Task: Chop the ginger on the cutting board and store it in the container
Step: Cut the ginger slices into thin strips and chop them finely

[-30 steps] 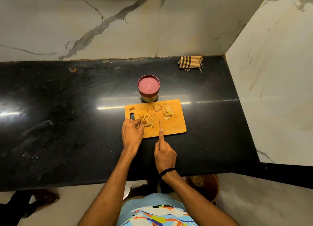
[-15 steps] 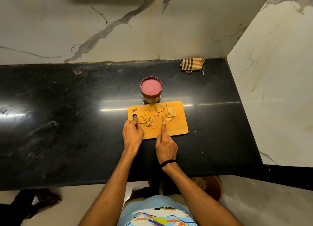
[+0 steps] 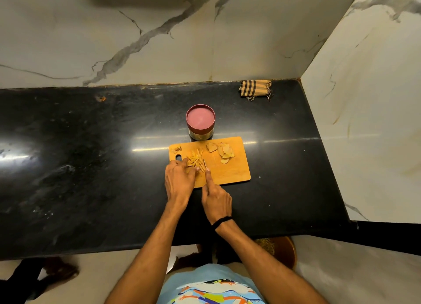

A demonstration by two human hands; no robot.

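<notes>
Mostly black counter (image 3: pixel 91 167) under cutting board (image 3: pixel 232 169); marble walls (image 3: pixel 68 41); cloth (image 3: pixel 255 88), maybe towel.

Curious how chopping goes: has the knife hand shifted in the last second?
Yes. Judged against the cutting board, the right hand and its knife have moved left, up to the ginger strips by the left hand.

Right hand (image 3: pixel 216 201) shifted knife (image 3: pixel 204 164) left, up against ginger strips (image 3: pixel 196 158); left hand (image 3: pixel 180 181) fingers now holding strips.
</notes>
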